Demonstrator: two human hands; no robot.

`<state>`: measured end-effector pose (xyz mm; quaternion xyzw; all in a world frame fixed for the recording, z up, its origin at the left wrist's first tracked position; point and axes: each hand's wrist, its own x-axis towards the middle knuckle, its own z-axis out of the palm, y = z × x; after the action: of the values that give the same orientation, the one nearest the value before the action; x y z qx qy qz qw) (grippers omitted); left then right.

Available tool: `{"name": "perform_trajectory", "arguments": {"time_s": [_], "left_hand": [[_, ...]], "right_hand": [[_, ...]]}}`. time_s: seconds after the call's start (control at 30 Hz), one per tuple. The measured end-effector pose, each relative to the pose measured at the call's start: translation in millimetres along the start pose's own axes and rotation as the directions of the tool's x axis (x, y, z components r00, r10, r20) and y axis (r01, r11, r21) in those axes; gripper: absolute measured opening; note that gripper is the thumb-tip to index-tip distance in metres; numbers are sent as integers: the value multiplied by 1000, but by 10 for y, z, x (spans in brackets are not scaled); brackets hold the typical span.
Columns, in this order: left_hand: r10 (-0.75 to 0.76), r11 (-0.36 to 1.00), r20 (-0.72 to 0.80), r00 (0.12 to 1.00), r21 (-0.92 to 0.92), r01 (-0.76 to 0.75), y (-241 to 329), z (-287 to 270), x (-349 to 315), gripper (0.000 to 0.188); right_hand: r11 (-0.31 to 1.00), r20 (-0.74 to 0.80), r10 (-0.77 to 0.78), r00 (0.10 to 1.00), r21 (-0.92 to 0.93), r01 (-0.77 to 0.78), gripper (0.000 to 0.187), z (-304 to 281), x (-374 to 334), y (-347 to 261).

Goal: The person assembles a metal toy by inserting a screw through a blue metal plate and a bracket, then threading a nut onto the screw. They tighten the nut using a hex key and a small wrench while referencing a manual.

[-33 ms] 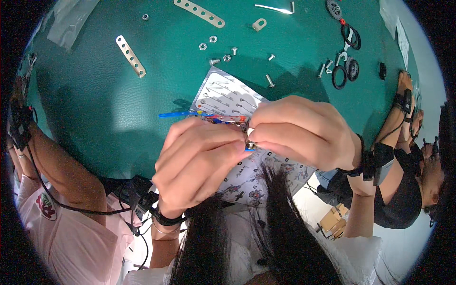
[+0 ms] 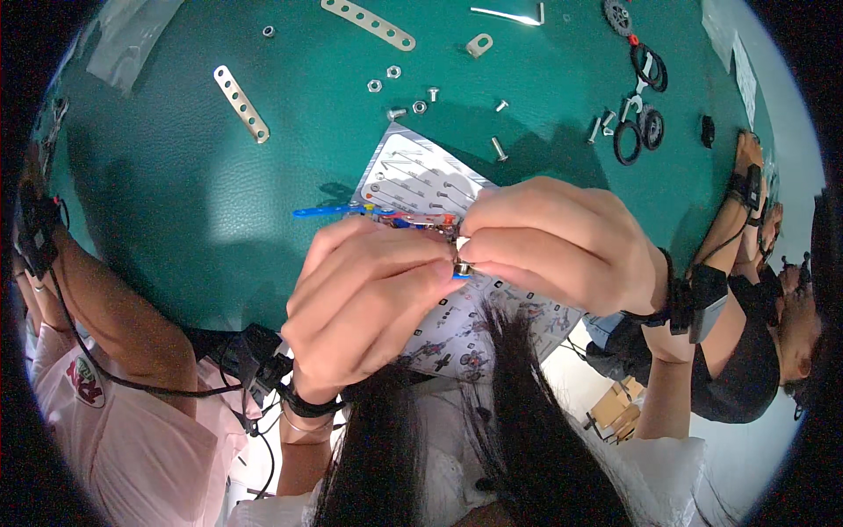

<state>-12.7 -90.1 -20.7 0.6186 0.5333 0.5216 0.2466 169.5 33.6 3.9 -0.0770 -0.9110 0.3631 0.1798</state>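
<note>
Closed around a small toy model of blue, red and metal strips, my left hand covers most of it. A blue strip sticks out past the fingers on the left. My right hand meets it from the right, thumb and forefinger pinched at the model's right end. There a small silvery metal fastener shows between the fingertips of both hands. Whatever the right fingertips pinch is mostly hidden. Under the hands lies a printed instruction sheet with drawings of parts.
On the green table lie perforated metal strips, several nuts, bolts, a small bracket and a hex key. Wheels and black rings are at far right. Co-workers sit left and right.
</note>
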Motion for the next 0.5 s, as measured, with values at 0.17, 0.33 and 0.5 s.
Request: {"name": "perform_trajectory", "arguments": {"time_s": [0.17,0.33,0.5], "left_hand": [[-6,1000,4,1000,7,6,-8,11,-9,23],[8,997,-4,1000,74,-7,30,6,15,25],[-2,993,37,999,115,-2,36,-17,17,25]], "right_hand": [[999,39,-9,999,46,7,35,-16,-65,40],[994,-5,-1,1000,106,1,40,31,-74,29],[991,-62,25,998,135,-16,40,73,-94,11]]}}
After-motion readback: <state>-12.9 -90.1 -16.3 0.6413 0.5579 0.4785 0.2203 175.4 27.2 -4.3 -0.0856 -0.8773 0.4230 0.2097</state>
